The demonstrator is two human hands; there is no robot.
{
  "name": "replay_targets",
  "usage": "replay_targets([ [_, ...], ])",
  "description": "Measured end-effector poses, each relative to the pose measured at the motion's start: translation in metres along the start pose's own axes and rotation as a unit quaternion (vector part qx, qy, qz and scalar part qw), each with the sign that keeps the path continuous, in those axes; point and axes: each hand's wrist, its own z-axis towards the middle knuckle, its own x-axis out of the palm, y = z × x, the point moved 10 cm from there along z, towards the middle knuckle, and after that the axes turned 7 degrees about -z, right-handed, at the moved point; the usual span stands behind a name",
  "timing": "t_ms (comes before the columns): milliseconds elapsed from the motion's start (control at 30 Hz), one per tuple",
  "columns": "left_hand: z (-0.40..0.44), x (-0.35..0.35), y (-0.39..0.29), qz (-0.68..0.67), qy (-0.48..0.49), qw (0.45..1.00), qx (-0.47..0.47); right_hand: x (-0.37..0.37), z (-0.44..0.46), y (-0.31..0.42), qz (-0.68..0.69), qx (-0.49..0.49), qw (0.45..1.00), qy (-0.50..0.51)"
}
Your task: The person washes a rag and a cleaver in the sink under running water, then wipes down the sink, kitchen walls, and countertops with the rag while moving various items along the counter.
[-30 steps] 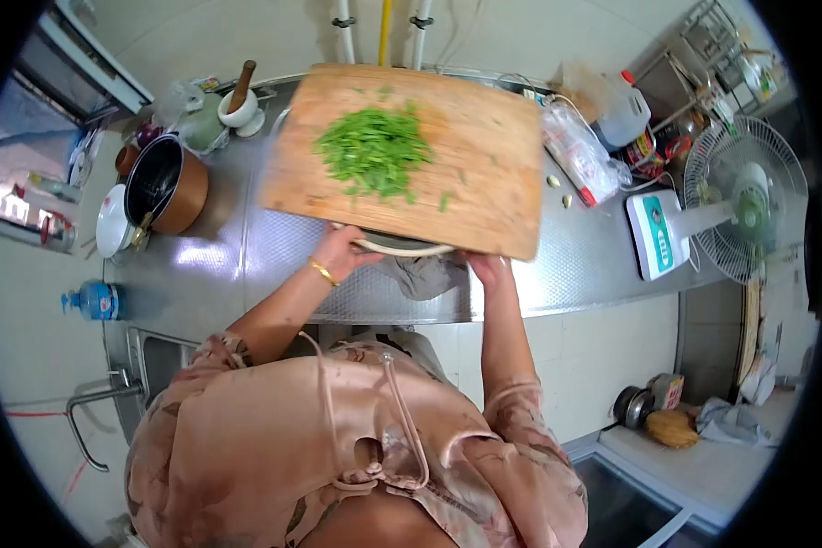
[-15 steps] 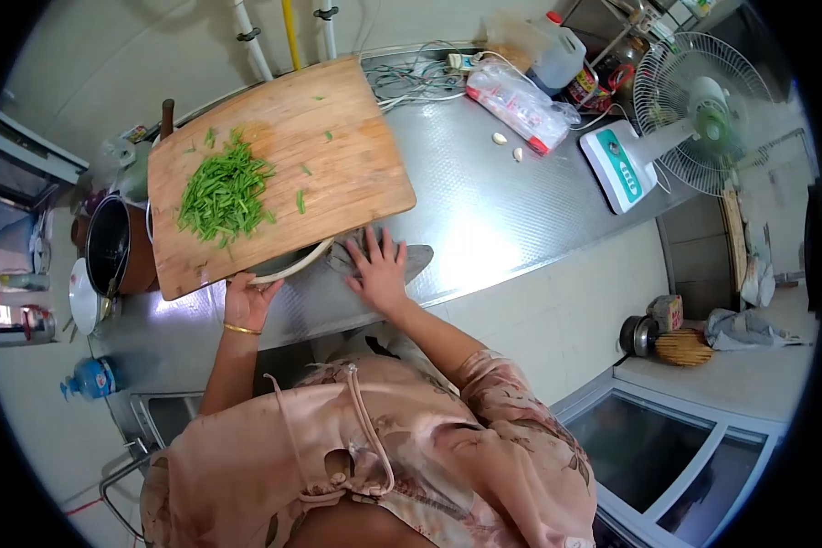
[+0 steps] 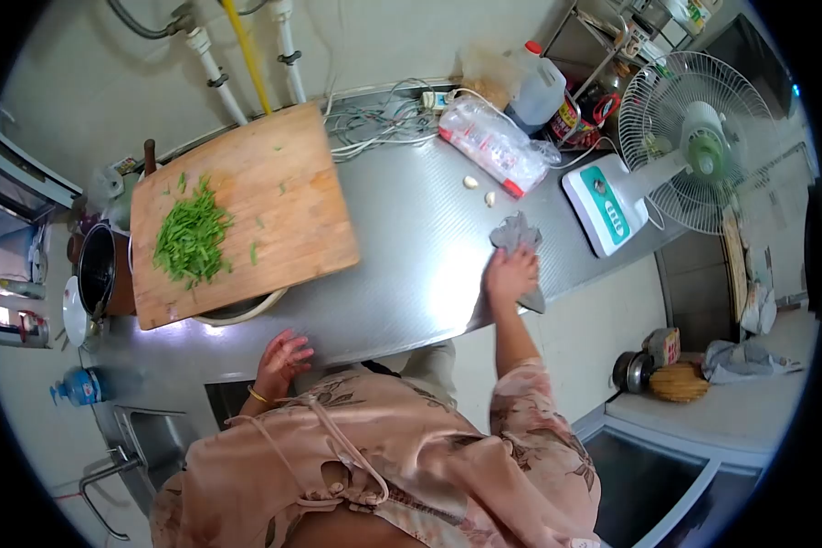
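My right hand (image 3: 513,276) presses a grey cloth (image 3: 518,230) onto the metal counter, its fingers curled over the fabric, left of the white fan base. Close to the counter's front edge, my left hand (image 3: 284,359) has its fingers apart and holds nothing; a gold bracelet circles its wrist. Behind it, a wooden cutting board (image 3: 292,215) rests tilted over a round, pale-rimmed vessel (image 3: 247,309), mostly hidden beneath. Chopped green vegetable (image 3: 192,233) is heaped on the board's left part, with a few loose bits to the right.
Garlic cloves (image 3: 470,183) lie by a plastic bag (image 3: 498,146). A fan (image 3: 603,205) stands at the counter's right, with a jug (image 3: 536,91) behind. Cables (image 3: 384,123) tangle along the wall. At left are a dark pot (image 3: 100,269) and a sink (image 3: 155,438).
My right hand has slid the grey cloth rightward along the counter from beside the board. My left hand has let go of the board's front edge and drawn back toward my body.
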Motion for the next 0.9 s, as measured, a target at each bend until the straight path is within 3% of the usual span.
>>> replay_targets([
  [33,0.006,0.022,0.012,0.014,0.008,1.0,-0.001,0.01,0.003,0.016,0.014,-0.014,1.0,-0.012],
  [167,0.052,0.129,0.04,0.04,0.009,0.999,-0.012,0.007,-0.023,0.109,0.101,-0.319,0.94,0.067],
  [233,0.078,0.18,0.06,0.075,0.012,0.997,-0.033,-0.024,-0.029,0.116,0.176,-0.454,0.872,0.045],
  [333,0.091,0.24,0.06,0.144,0.015,0.989,0.012,-0.032,-0.01,0.077,0.253,-0.528,0.806,0.09],
  [500,0.103,0.21,0.073,0.22,-0.084,0.968,0.088,-0.018,-0.029,0.046,0.213,-0.645,0.719,0.15],
  [633,0.11,0.186,0.074,0.267,-0.161,0.941,0.133,-0.049,-0.071,0.113,0.272,-0.769,0.571,0.088],
  [733,0.123,0.196,0.048,0.356,-0.157,0.902,0.188,-0.025,-0.046,0.203,0.219,-0.71,0.663,0.095],
  [833,0.161,0.209,0.016,0.273,-0.16,0.927,0.204,-0.01,0.034,0.266,0.213,-0.564,0.795,0.066],
  [900,0.204,0.228,-0.007,-0.01,-0.148,0.977,0.151,-0.014,0.055,0.278,0.218,-0.496,0.84,0.028],
])
